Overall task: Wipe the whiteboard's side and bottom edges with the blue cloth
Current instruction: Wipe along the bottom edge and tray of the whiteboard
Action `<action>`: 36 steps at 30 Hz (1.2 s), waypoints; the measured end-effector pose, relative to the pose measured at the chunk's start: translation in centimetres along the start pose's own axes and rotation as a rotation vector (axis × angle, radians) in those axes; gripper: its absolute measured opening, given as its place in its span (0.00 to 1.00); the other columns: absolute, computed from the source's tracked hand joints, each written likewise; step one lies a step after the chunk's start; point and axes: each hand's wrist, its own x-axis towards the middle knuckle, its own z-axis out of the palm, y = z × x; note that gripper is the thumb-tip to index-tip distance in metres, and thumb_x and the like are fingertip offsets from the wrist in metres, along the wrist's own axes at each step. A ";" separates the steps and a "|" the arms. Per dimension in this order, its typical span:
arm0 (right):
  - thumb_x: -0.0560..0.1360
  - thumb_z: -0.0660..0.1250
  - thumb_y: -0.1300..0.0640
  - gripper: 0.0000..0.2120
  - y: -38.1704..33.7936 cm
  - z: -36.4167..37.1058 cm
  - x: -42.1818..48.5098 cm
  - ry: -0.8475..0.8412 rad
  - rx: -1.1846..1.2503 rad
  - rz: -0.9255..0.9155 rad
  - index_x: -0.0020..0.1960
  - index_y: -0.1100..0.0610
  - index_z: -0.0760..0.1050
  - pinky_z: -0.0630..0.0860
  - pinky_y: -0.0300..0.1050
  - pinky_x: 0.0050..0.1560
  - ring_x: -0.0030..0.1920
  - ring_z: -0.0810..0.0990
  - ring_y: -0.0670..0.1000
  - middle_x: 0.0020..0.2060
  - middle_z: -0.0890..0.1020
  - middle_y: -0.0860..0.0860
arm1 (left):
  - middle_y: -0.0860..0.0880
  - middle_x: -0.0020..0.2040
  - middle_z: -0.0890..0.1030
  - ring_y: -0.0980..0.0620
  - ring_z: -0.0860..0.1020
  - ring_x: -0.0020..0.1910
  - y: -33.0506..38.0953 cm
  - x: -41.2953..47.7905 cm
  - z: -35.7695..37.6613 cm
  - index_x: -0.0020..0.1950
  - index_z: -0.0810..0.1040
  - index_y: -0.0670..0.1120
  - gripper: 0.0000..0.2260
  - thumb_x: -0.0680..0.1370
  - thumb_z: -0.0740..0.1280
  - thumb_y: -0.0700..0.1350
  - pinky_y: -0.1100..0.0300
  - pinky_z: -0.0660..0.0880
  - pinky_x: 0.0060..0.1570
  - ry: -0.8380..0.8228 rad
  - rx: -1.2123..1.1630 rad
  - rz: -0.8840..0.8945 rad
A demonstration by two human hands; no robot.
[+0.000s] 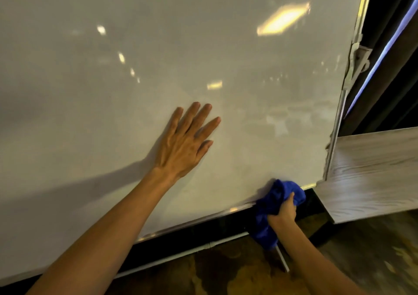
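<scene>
A large whiteboard (158,57) fills most of the view, its metal side edge (339,118) running down the right and its bottom edge (203,217) slanting down to the left. My left hand (185,143) lies flat on the board surface with fingers spread, holding nothing. My right hand (283,211) grips a bunched blue cloth (274,202), pressed against the bottom edge close to the lower right corner. Part of the cloth hangs down below the hand.
A grey wood-grain tabletop (373,177) butts against the board's lower right corner. A white stand bar (192,249) runs along the patterned brown floor (226,276) under the board. Dark wall and a lit strip (384,52) lie to the right.
</scene>
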 end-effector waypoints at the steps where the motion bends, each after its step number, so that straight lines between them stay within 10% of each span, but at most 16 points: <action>1: 0.79 0.58 0.41 0.29 1.4 0.5 -0.6 0.013 -0.009 0.008 0.76 0.51 0.60 0.70 0.60 0.66 0.69 0.70 0.60 0.73 0.67 0.53 | 0.46 0.83 0.49 0.43 0.49 0.81 -0.1 0.0 0.1 0.83 0.50 0.52 0.26 0.86 0.48 0.57 0.44 0.39 0.78 0.007 0.007 0.003; 36: 0.79 0.56 0.40 0.27 33.4 9.6 -24.1 0.013 0.003 0.210 0.75 0.50 0.61 0.70 0.60 0.65 0.67 0.70 0.62 0.71 0.69 0.56 | 0.46 0.84 0.45 0.44 0.44 0.81 -21.6 -19.4 -3.4 0.84 0.45 0.53 0.28 0.85 0.44 0.60 0.42 0.42 0.77 -0.070 0.130 0.235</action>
